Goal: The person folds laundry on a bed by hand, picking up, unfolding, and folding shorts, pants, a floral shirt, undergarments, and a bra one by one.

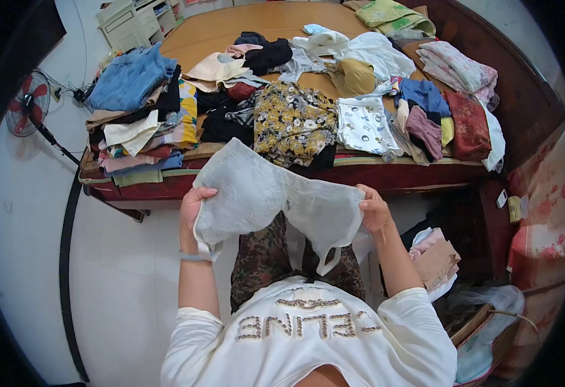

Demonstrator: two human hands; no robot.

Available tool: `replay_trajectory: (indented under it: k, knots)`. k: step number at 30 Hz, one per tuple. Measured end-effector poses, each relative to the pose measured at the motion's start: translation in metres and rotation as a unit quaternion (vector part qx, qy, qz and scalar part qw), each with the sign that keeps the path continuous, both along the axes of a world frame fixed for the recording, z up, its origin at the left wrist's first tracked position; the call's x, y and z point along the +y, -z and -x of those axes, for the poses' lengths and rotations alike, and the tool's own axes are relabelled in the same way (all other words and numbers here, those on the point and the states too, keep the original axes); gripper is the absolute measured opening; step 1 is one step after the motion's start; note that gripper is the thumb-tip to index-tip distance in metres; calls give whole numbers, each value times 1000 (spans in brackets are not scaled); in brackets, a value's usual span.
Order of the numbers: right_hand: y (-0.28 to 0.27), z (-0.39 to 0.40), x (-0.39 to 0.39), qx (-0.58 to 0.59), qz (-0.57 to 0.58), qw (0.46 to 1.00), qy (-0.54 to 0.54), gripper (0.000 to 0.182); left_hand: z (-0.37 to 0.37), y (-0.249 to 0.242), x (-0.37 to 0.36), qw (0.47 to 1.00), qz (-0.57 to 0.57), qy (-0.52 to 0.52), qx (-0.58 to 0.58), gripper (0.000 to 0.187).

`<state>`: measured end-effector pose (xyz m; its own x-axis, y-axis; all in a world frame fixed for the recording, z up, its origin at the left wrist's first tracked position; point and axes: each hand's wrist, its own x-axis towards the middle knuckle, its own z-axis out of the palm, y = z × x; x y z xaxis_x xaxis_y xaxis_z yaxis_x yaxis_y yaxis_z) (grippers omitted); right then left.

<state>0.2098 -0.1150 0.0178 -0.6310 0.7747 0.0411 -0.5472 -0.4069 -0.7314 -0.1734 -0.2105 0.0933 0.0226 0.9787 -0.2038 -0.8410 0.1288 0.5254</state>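
Note:
A white bra [247,187] is stretched out between my two hands, its cups facing up and its straps hanging below. My left hand [195,203] grips the left end, thumb on top of the fabric. At the opposite end, my right hand [374,208] pinches the edge of the other cup. Just beyond the bra, a yellow and black floral garment [295,119] lies folded on the bed [243,29]. Beside it is a white printed cloth [363,126], folded flat.
A tall stack of folded clothes topped with blue denim [131,77] stands at the bed's left. More garments, including a dark red one [468,126], lie on the right. A fan [30,106] stands far left. Clothes and cardboard [436,263] sit low at the right.

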Motion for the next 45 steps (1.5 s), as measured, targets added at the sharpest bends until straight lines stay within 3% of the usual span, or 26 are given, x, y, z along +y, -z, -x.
replay_trajectory:
  k: [5, 8, 9, 12, 14, 15, 17, 19, 21, 23, 24, 27, 30, 32, 34, 36, 38, 40, 43, 45]
  knots:
    - [4, -5, 2, 43, 15, 998, -37, 25, 2, 10, -1, 1000, 7, 24, 9, 47]
    - [1, -9, 0, -169, -22, 981, -92, 33, 6, 18, -2, 1000, 20, 0, 15, 46]
    - [-10, -7, -5, -233, -75, 963, -114, 35, 9, 24, -2, 998, 19, -21, 58, 45]
    - [11, -3, 5, -168, -192, 939, -232, 27, 27, 51, -8, 975, 11, -58, 217, 42]
    - [-10, 17, -10, -89, -159, 957, -227, 25, 38, 68, -17, 932, -2, -52, 358, 38]
    - [-22, 29, -21, -73, -116, 967, -217, 26, 35, 63, -22, 840, 63, -32, 538, 36]
    - [-32, 49, -31, -104, -68, 969, -212, 26, 17, 48, -31, 548, 189, 10, 815, 34]
    - [-40, 79, -28, -125, -107, 952, -259, 23, 0, 53, -37, 557, -64, -177, 809, 43]
    - [-54, 114, -29, -118, -118, 943, -289, 20, -30, 31, -42, 807, -167, -83, 560, 53]
    - [-71, 147, -26, -87, -95, 944, -303, 18, -28, 44, -54, 928, -139, 58, 341, 54]
    - [-81, 160, -20, -95, -108, 943, -301, 17, -25, 48, -57, 959, -123, 129, 220, 54]
    - [-97, 195, 11, -115, -171, 931, -301, 14, -19, 29, -49, 943, -134, 89, 290, 54]
    - [-104, 227, 45, -178, -232, 919, -263, 17, -1, 3, -30, 974, -24, -6, 225, 48]
    - [-114, 246, 78, -194, -283, 920, -192, 23, 23, -6, 0, 909, -11, -91, 407, 37]
    - [-118, 270, 125, -197, -281, 924, -166, 24, 51, 8, 38, 808, -3, -155, 568, 32]
    - [-114, 298, 171, -224, -319, 916, -96, 23, 58, 12, 82, 612, 14, -223, 759, 27]
    - [-89, 335, 230, -291, -394, 872, -13, 23, 61, 51, 124, 495, 44, -222, 839, 24]
    - [-86, 363, 261, -373, -442, 812, 75, 28, 53, 63, 134, 378, -43, -263, 886, 24]
    - [-69, 413, 301, -397, -490, 755, 180, 33, 56, 72, 138, 430, -56, -272, 859, 27]
    - [-49, 444, 319, -414, -550, 673, 269, 33, 57, 70, 137, 432, -59, -271, 858, 28]
